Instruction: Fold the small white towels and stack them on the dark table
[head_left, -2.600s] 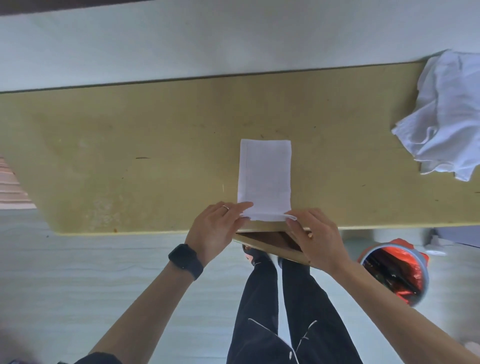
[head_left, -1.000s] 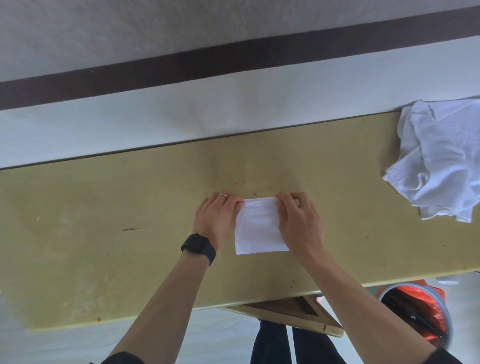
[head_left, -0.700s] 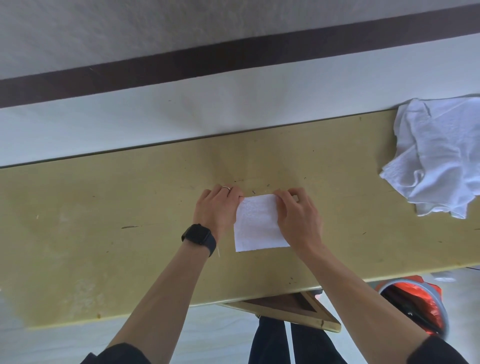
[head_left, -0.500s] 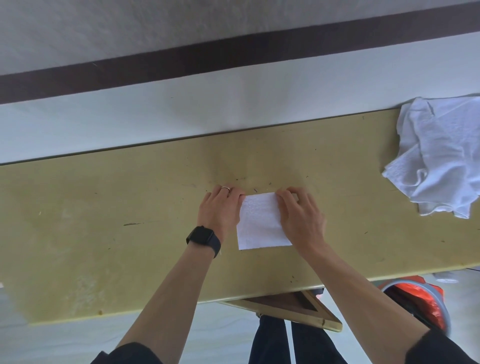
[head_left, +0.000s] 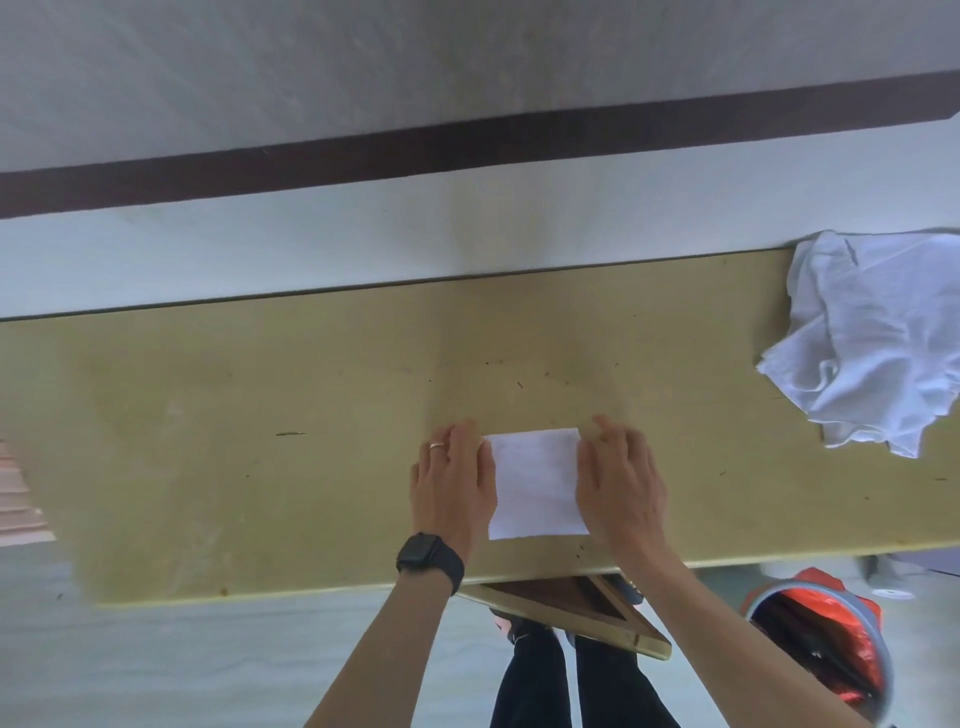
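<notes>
Head view, left to right. A yellowish bench (head_left: 208, 415) spans the frame. The left hand (head_left: 452, 483), with a ring and a black wristwatch (head_left: 430, 558), lies flat along the left edge of a folded white towel (head_left: 535, 483), its fingers (head_left: 462, 441) straight and held side by side. The towel lies on the bench near its front edge, between both hands. The right hand (head_left: 621, 483) lies flat along the towel's right edge, fingers (head_left: 608, 436) likewise straight and slightly blurred. At far right on the bench, well apart, sits a heap of unfolded white towels (head_left: 872, 338); below it on the floor stands a bucket (head_left: 821, 649) with red lining.
</notes>
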